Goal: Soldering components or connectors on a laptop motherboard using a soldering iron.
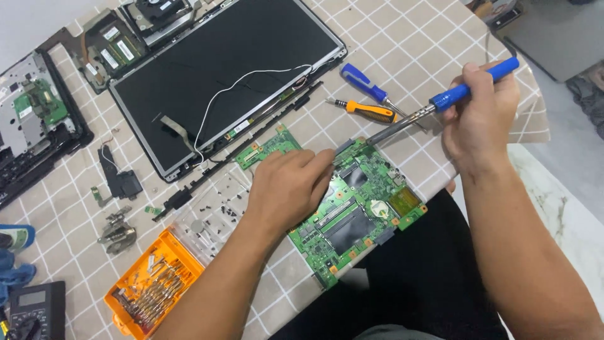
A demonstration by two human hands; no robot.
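Observation:
A green laptop motherboard lies at the table's near edge. My left hand rests flat on its left part, with fingertips close together near the board's upper edge; whether they pinch anything I cannot tell. My right hand grips a blue-handled soldering iron. Its metal tip points down-left and meets the board's top edge, close to my left fingertips.
A laptop screen panel with white wires lies behind the board. Two screwdrivers, blue and orange, sit beside it. An orange bit case, loose screws, hinges, a multimeter and an open laptop base fill the left.

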